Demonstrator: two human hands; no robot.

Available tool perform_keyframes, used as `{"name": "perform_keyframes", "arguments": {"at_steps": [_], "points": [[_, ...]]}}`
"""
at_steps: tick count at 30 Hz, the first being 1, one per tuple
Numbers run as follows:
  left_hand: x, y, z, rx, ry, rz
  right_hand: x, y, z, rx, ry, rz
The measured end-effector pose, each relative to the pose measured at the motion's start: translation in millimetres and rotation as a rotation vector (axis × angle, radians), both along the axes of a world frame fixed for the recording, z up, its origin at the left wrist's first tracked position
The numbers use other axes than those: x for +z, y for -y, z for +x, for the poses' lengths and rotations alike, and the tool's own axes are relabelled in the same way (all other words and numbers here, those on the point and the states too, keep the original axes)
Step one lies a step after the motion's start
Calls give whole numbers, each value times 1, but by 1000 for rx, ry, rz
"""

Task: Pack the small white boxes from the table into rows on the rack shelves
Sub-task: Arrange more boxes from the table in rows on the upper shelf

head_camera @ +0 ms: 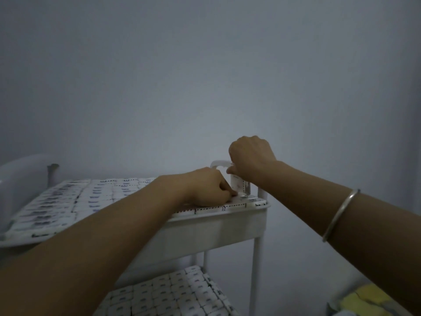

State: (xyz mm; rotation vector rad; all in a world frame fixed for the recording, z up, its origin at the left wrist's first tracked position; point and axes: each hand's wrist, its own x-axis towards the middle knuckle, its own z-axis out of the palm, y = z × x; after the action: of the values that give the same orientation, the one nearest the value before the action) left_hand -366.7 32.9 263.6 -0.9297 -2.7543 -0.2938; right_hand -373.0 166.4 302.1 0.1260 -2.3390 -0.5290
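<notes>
Top shelf (218,214) of the rack (257,258) is basically full, with small white boxes (91,197) in tight rows all across it. The last one, the upright box (238,185), stands on end at the shelf's right corner, middle of the frame, not yet down in its gap.

The right hand (250,159) comes at it from above with the fingers curled under and seems to pinch its top edge. The left hand (208,187) is curled too, fingertips (232,193) at the foot of the box. I can't tell if they're pinching it or just nudging the neighbours aside.

What could go wrong: the gap looks tight, so forcing the box in could crush a corner or pop a neighbouring box up out of the row. It's also right at the edge, so if the pinch slips it could tip over the rim and fall.

The curved white handle (218,164) sits just behind the box and crowds the right hand, and the corner post (260,193) is just beside it.

Around: the lower shelf (218,290) at bottom centre is already packed, there's a bangle (339,215) on the right forearm, something yellow (364,299) at lower right, and a pale rounded thing (22,174) at the left edge.
</notes>
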Motion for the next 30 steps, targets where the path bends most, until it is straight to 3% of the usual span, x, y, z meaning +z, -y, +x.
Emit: {"name": "perform_keyframes", "arguments": {"at_steps": [12, 19, 23, 26, 30], "points": [[-5, 7, 10, 56, 66, 20, -11, 5, 4, -33, 58, -12], [-6, 8, 9, 41, 52, 23, -10, -12, 16, -4, 359, -126], [-8, 8, 10, 40, 28, 24, -24, -14, 17, -10, 421, -107], [-9, 10, 26, 30, -128, 95, -34, -10, 31, -14, 375, -120], [-26, 23, 65, 39, -595, 77, -68, 2, 72, 249, -25, -319]]}}
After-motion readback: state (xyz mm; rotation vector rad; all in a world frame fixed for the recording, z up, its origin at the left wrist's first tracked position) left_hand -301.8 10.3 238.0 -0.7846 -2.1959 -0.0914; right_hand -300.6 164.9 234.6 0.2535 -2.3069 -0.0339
